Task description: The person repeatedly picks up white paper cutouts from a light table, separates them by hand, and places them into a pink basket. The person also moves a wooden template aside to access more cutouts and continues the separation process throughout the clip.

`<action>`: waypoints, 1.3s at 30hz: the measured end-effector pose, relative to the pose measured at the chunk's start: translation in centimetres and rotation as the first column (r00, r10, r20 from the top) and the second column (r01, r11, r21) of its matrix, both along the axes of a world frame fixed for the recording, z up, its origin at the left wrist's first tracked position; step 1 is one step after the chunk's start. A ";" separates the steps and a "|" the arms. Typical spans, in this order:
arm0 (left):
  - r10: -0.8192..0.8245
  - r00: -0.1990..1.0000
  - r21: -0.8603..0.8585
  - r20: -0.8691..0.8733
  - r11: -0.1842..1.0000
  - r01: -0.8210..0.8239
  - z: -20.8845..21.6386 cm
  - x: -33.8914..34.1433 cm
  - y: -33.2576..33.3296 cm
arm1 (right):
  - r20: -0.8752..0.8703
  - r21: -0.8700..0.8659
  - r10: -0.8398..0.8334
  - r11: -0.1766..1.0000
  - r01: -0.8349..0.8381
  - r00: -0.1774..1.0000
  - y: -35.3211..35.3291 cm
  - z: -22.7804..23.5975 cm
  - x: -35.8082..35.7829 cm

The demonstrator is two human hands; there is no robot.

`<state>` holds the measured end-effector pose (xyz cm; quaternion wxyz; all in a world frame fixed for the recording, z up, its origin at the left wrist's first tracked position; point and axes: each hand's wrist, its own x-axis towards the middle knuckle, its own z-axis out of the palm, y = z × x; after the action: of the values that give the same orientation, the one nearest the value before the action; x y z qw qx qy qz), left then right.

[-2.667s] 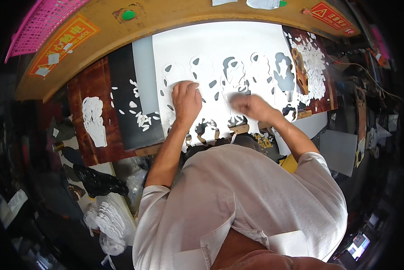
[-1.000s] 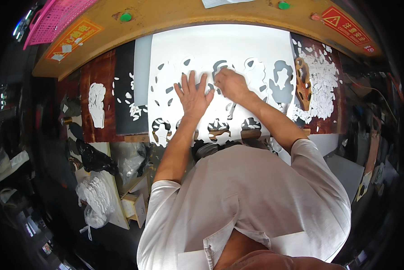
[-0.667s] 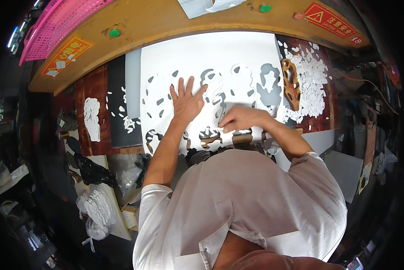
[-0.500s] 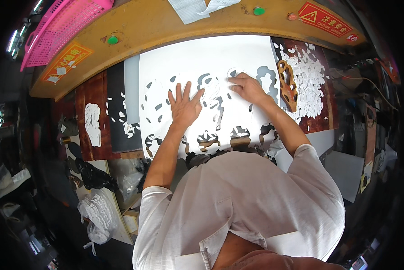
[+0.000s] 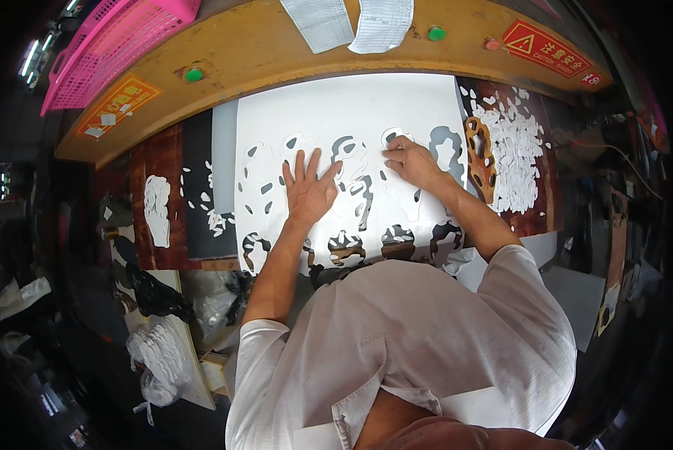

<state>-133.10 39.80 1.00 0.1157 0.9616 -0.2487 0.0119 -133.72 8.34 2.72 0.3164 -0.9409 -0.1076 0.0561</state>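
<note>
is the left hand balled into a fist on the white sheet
No, the left hand is against the white sheet with its fingers spread apart.

sheet (image 5: 344,109) under fingers of left hand (image 5: 310,193) and right hand (image 5: 419,166), frame (image 5: 483,165) right of right fingers, scrap heap (image 5: 516,157) farther right, loose bits (image 5: 216,223) left of left fingers, stacked pieces (image 5: 157,210) farther left, beam (image 5: 276,60) ahead of fingertips, papers (image 5: 321,22) on beam

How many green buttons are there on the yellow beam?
2: one green button is left of the hanging papers, the other green button right of them. The papers may hide more.
</note>
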 end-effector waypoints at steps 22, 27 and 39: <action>0.009 0.999 0.011 0.031 1.000 -0.009 -1.0 0.0 0.1 | -0.231 0.435 0.052 0.899 0.055 0.971 -2.0 2.5 -5.1; -0.002 0.999 0.010 0.052 1.000 0.002 -0.9 0.0 0.1 | -0.271 0.019 0.280 0.958 -0.286 0.921 -3.2 4.6 -7.6; 0.008 0.998 -0.008 0.062 1.000 -0.007 -1.2 -0.1 0.2 | 0.129 -0.196 0.235 0.958 -0.207 0.963 -0.1 0.3 -7.9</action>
<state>-133.19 39.96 -0.15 0.1114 0.9612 -0.2486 0.0432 -141.62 8.25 3.01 0.2123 -0.9492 -0.2305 0.0294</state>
